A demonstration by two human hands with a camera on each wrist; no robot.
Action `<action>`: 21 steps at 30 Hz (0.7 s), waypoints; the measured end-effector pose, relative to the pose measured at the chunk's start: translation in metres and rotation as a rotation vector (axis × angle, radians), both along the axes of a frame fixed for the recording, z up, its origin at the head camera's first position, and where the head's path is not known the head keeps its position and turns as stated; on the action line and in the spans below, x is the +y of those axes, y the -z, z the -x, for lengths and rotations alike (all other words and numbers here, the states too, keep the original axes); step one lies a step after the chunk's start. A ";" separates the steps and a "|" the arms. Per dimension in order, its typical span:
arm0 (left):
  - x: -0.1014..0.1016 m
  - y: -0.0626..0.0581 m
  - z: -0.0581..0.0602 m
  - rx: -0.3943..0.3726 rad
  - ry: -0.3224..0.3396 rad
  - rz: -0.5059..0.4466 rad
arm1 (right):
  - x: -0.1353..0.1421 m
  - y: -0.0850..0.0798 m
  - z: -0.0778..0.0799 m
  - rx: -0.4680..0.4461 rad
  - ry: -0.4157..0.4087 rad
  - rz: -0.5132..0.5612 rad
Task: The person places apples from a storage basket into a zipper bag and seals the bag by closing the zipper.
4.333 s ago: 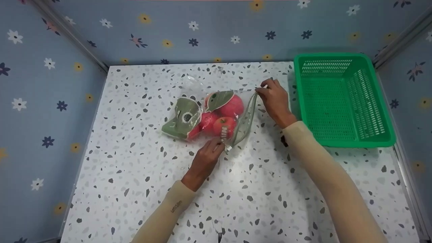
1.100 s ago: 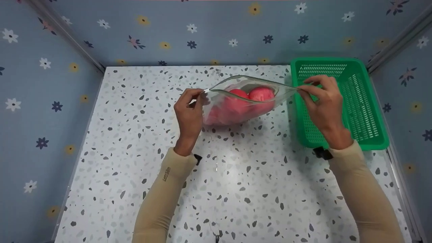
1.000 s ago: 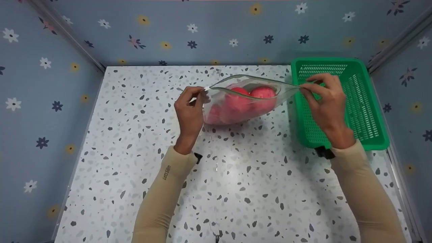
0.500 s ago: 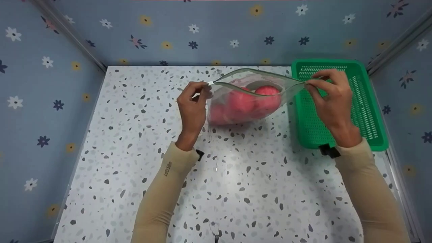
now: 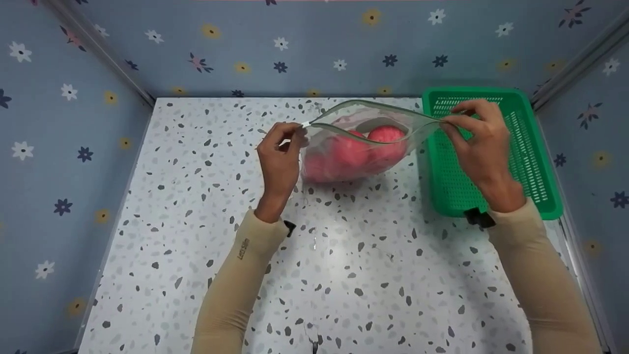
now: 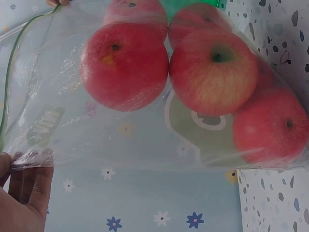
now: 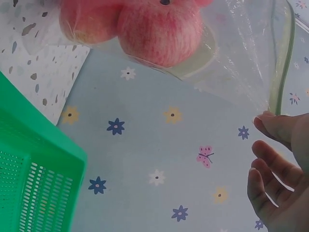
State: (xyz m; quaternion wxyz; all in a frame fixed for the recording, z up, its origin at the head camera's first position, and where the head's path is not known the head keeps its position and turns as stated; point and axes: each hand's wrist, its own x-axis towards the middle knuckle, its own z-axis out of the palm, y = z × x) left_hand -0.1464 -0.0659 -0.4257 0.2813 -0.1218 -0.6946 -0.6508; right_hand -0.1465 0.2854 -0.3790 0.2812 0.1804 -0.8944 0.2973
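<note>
A clear zip bag (image 5: 319,142) with a green-edged mouth stands upright over the table, its mouth gaping. Several red apples (image 6: 212,72) lie inside, most of them low in the bag. At the mouth's left end, beside a white slider (image 5: 306,124), my left hand (image 5: 279,157) pinches the corner between thumb and fingers. My right hand (image 5: 481,142) pinches the opposite end of the zip with thumb and index finger, its other fingers loosely bent, as the right wrist view shows. A green printed patch shows through the plastic in the left wrist view.
A green plastic basket (image 5: 545,191) with slotted walls stands at the back right, partly behind my right hand and forearm. The speckled white table (image 5: 363,275) is bounded by flower-patterned blue walls (image 5: 314,44) at the back and sides.
The bag, lying flat with its mouth to the right, has been turned and raised upright, its mouth spread between both hands. Over the last second, hands and bag rose slightly and moved a little right.
</note>
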 end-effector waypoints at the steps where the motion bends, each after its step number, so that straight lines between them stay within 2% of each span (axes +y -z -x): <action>1: 0.000 0.000 0.000 -0.002 -0.001 0.000 | 0.000 0.000 0.001 -0.001 -0.003 -0.013; 6: -0.001 0.000 -0.001 -0.009 -0.013 0.015 | 0.002 -0.001 0.002 -0.011 -0.019 -0.050; 14: -0.001 -0.002 0.000 -0.028 -0.022 0.025 | 0.001 -0.003 0.002 -0.011 -0.031 -0.032; 21: 0.001 -0.008 0.005 -0.030 -0.012 0.012 | 0.001 -0.009 0.001 -0.012 -0.006 -0.001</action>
